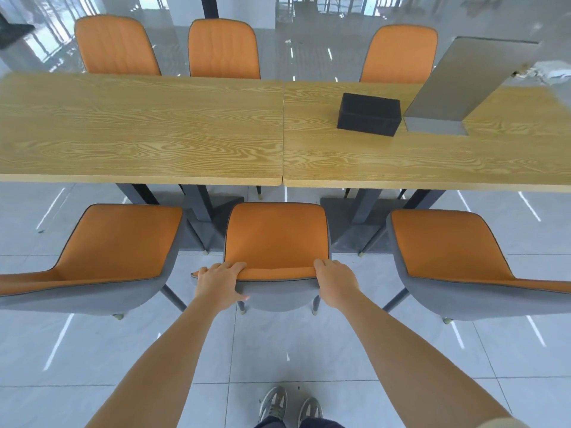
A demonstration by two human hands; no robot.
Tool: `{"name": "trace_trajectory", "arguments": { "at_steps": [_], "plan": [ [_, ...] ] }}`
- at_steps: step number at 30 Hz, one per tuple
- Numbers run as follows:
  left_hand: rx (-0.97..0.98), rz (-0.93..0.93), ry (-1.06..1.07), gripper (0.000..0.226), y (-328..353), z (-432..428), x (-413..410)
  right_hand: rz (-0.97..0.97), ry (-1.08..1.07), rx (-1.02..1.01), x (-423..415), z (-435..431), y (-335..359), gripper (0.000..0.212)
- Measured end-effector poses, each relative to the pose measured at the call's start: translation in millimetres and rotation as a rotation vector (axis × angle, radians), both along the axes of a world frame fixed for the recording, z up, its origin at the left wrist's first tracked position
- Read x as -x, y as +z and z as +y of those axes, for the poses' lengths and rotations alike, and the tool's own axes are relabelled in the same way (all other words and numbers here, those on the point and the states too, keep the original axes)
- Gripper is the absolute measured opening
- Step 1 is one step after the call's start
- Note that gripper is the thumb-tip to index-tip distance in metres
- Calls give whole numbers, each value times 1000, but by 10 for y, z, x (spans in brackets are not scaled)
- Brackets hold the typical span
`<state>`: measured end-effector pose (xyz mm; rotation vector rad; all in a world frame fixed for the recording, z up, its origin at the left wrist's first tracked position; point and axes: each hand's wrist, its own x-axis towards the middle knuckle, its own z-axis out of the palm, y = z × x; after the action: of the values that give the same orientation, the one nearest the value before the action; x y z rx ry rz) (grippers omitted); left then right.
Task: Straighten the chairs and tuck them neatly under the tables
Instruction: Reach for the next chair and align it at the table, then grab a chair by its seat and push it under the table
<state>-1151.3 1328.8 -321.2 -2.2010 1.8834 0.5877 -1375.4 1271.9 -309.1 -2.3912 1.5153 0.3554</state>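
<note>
The middle chair (276, 236) stands just clear of the worktop (139, 128), its seat short of the near edge. The left hand (220, 285) and right hand (335, 284) each grip the top of its backrest, fingers curled over the orange front, the right thumb probably behind the grey shell. A left chair (123, 242) and a right chair (448, 242) flank it.

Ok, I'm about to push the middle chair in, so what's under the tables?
Dark table legs on flat grey bases, plus thin far chair legs. The tabletops cover everything further back, so I can't tell what else is there.
</note>
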Motion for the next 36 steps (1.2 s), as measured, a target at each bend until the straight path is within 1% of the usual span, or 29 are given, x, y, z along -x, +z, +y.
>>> {"name": "trace_trajectory", "arguments": {
  "at_steps": [2, 4, 6, 8, 10, 14, 19, 22, 25, 28, 30, 33, 36],
  "plan": [
    [-22, 73, -36, 82, 37, -10, 18, -22, -39, -9, 15, 19, 6, 29],
    [-35, 134, -99, 88, 92, -45, 88, -71, -92, -24, 48, 35, 2, 36],
    [-25, 148, -163, 84, 155, -113, 215, -78, -151, -43, 112, 53, -34, 49],
    [-1, 130, -222, 76, 217, -211, 376, -28, -238, -79, 225, 72, -66, 70],
    [25, 112, -277, 72, 251, -320, 544, 26, -323, -90, 381, 85, -62, 80],
    [72, 66, -375, 70, 265, -523, 879, 25, -441, -60, 723, 116, 12, 83],
    [131, 44, -441, 65, 320, -696, 1571, 8, -571, 16, 1379, 136, 90, 85],
    [151, 30, -476, 65, 341, -801, 2023, -7, -613, 44, 1793, 82, 111, 85],
    [152, 14, -501, 68, 335, -890, 2556, -26, -599, 64, 2251, 2, 133, 86],
    [148, 9, -496, 73, 295, -949, 3177, -29, -521, 102, 2783, -94, 187, 86],
    [140, 14, -466, 79, 259, -971, 3622, -27, -462, 130, 3185, -139, 230, 86],
    [109, 49, -408, 91, 228, -941, 4296, 6, -398, 114, 3829, -134, 272, 88],
    [85, 86, -378, 99, 207, -902, 4885, 34, -413, 95, 4457, -118, 270, 90]
  ]
}}
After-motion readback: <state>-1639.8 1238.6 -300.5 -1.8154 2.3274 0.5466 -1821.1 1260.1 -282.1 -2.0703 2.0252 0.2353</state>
